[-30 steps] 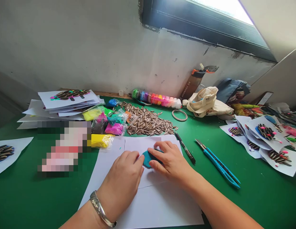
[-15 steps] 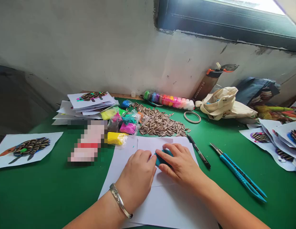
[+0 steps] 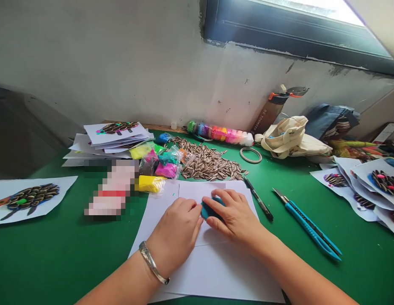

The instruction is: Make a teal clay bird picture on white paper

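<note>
Smooth, matt blue clay [image 3: 209,212] lies on smooth white paper [image 3: 222,271]; near left, a shiny metal bangle [image 3: 150,260]; right, a plastic-handled cutter [image 3: 306,225]; far right, a matt cloth bag [image 3: 287,137].

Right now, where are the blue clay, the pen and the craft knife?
Blue clay [image 3: 212,213]: head view, its uncovered surface.
Pen [image 3: 257,198]: head view, middle of the barrel.
Craft knife [image 3: 307,228]: head view, blue handle.

The left forearm [image 3: 117,277] and the right forearm [image 3: 298,271] are extended forward and angled inward, with the hands brought close together. The left hand [image 3: 178,228] is held back upward, its fingers bent and bunched near the thumb. The right hand [image 3: 235,216] is lowered palm down, its fingers loosely spread and the thumb set apart beneath the index finger.
</note>
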Action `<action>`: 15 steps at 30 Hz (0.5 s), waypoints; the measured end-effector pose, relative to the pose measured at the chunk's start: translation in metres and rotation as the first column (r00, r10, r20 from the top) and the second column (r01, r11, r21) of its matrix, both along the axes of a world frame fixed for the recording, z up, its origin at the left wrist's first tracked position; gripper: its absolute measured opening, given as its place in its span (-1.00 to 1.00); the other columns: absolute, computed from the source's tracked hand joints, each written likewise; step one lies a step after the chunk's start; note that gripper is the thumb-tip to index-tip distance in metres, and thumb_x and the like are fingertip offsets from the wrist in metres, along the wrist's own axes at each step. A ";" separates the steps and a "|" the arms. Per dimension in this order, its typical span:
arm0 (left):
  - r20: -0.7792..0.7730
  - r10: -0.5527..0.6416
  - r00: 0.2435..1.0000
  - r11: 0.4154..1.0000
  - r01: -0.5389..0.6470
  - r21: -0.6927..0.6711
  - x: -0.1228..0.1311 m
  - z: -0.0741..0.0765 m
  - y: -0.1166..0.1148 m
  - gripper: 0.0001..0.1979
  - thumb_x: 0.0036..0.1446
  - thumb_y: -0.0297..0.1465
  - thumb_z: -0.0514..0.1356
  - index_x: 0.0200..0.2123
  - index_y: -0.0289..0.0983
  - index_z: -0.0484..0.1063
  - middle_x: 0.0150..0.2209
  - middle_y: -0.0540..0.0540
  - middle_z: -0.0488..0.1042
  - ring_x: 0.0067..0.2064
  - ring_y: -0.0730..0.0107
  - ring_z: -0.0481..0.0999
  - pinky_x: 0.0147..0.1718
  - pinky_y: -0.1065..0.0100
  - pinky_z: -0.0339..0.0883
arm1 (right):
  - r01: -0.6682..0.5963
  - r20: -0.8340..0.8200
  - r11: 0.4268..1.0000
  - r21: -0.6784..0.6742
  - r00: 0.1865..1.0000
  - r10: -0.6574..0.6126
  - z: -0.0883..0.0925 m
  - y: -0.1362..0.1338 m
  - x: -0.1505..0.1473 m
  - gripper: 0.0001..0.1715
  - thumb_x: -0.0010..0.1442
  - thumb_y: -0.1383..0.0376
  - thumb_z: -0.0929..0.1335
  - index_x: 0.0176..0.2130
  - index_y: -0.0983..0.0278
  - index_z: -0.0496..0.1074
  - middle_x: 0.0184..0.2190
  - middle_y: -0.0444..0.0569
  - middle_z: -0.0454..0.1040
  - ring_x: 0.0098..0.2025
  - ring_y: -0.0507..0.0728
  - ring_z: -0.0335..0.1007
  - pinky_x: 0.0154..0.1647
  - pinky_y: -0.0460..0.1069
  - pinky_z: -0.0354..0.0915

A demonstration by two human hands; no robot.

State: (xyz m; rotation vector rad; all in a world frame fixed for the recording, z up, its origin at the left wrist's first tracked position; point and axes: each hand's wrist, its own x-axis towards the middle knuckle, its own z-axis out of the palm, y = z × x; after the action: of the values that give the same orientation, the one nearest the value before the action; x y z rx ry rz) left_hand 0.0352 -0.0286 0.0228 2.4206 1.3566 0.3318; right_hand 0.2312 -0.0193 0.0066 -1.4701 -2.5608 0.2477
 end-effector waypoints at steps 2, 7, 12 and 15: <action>-0.009 -0.003 1.000 1.000 0.003 -0.004 0.000 0.001 0.000 -0.78 0.27 -0.51 0.00 -0.23 -0.29 0.44 -0.21 -0.15 0.44 -0.12 0.16 0.39 -0.08 0.09 0.34 | -0.001 -0.003 1.000 -0.011 1.000 0.001 0.000 0.000 0.000 -0.42 0.31 -0.05 0.17 0.25 0.02 0.19 0.10 0.04 0.32 0.05 0.29 0.17 0.04 0.21 0.12; -0.035 -0.010 0.999 1.000 0.009 -0.022 0.000 0.001 0.001 -0.78 0.27 -0.51 0.00 -0.25 -0.31 0.45 -0.20 -0.16 0.45 -0.10 0.15 0.39 -0.06 0.09 0.34 | -0.021 0.017 1.000 -0.004 1.000 0.021 0.001 -0.001 -0.001 -0.49 0.30 -0.06 0.18 0.16 -0.01 0.30 0.10 0.02 0.31 0.07 0.30 0.16 0.06 0.23 0.10; -0.023 0.002 1.000 0.999 -0.003 -0.043 0.000 0.001 0.002 -0.78 0.27 -0.50 0.00 -0.26 -0.31 0.45 -0.20 -0.16 0.45 -0.09 0.15 0.39 -0.06 0.08 0.34 | -0.017 0.013 1.000 -0.008 1.000 0.017 0.001 -0.001 -0.001 -0.44 0.30 -0.08 0.17 0.22 -0.02 0.21 0.10 0.03 0.31 0.08 0.30 0.16 0.06 0.23 0.11; -0.016 0.003 1.000 0.999 -0.004 -0.049 0.000 0.002 0.002 -0.78 0.27 -0.51 0.00 -0.23 -0.32 0.46 -0.19 -0.16 0.45 -0.09 0.15 0.39 -0.05 0.08 0.34 | -0.027 0.019 1.000 -0.002 0.999 0.027 0.002 -0.001 -0.003 -0.45 0.29 -0.09 0.18 0.20 -0.05 0.24 0.09 0.02 0.32 0.08 0.30 0.17 0.05 0.24 0.12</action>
State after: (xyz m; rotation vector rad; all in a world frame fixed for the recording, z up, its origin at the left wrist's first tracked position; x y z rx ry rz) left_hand 0.0351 -0.0268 0.0244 2.3856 1.3596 0.2777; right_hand 0.2284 -0.0207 0.0082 -1.4468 -2.5971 0.2414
